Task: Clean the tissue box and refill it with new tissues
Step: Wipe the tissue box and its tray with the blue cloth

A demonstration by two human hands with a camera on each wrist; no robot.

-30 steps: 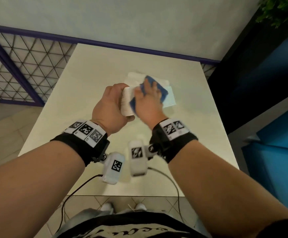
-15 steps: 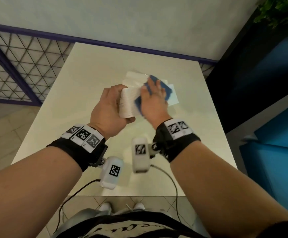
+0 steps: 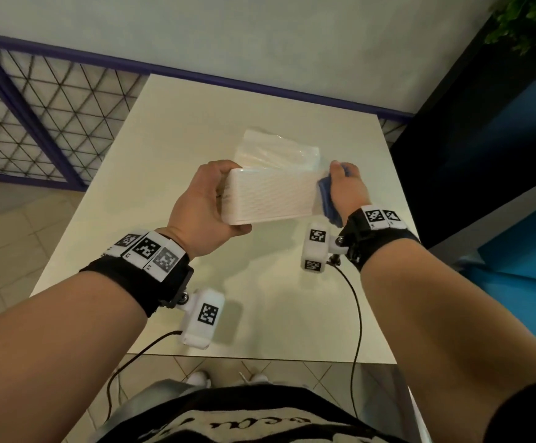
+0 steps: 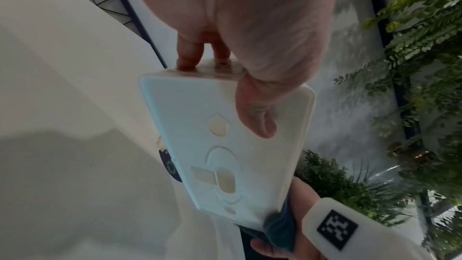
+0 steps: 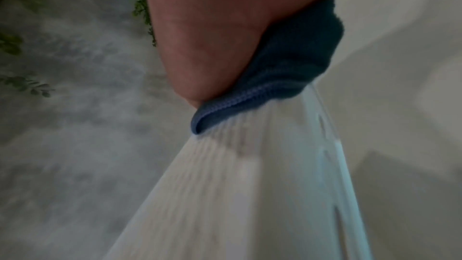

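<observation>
I hold a white plastic tissue box (image 3: 268, 197) lengthwise above the table, its ribbed side facing me. My left hand (image 3: 203, 203) grips its left end, thumb underneath on the flat base (image 4: 230, 145), fingers over the far edge. My right hand (image 3: 345, 187) holds a blue cloth (image 3: 327, 203) pressed against the box's right end; the cloth (image 5: 282, 70) sits between palm and box. A pack of new tissues (image 3: 276, 151) in clear wrap lies on the table just behind the box.
The cream table (image 3: 196, 123) stands against a pale wall with a purple rail. A wire-mesh fence (image 3: 36, 123) is at the left, dark blue panels (image 3: 500, 155) at the right, green plants (image 4: 412, 86) near the corner. Camera cables hang off the near edge.
The box has turned from end-on to lengthwise across me. My right hand with the cloth slid from the top face to the right end, and both hands spread apart.
</observation>
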